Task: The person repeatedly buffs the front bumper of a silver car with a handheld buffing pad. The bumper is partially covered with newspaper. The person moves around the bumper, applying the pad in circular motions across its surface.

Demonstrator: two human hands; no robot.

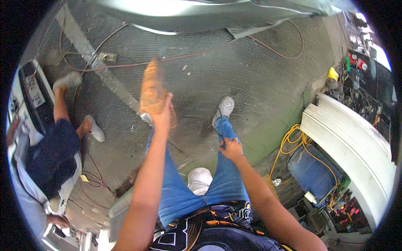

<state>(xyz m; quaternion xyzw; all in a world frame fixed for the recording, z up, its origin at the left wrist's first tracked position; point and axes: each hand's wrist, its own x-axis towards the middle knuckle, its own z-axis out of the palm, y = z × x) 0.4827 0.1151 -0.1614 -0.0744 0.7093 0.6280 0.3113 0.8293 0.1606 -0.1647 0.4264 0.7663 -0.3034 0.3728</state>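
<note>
My left hand (pixel 163 115) is closed around the rear of a worn yellow-orange power tool (pixel 153 90), held out over the floor in front of my left leg. The tool is blurred, and I cannot tell its exact kind; its narrower darker end points away from me. Low by my right knee, my right hand (pixel 231 148) is closed on a thin dark cord (pixel 221 125) that runs up toward my light shoe (pixel 225 109). Where the cord goes beyond my fingers is hidden.
A glossy car body (pixel 209 14) spans the far side. Reddish hoses (pixel 197 53) cross the ribbed floor. Another person in dark shorts (pixel 54 142) is at a white car, left. Rightward are a coiled yellow cord (pixel 289 140), a blue container (pixel 312 169) and a white curved panel (pixel 351 134). A white bucket (pixel 199 180) stands between my legs.
</note>
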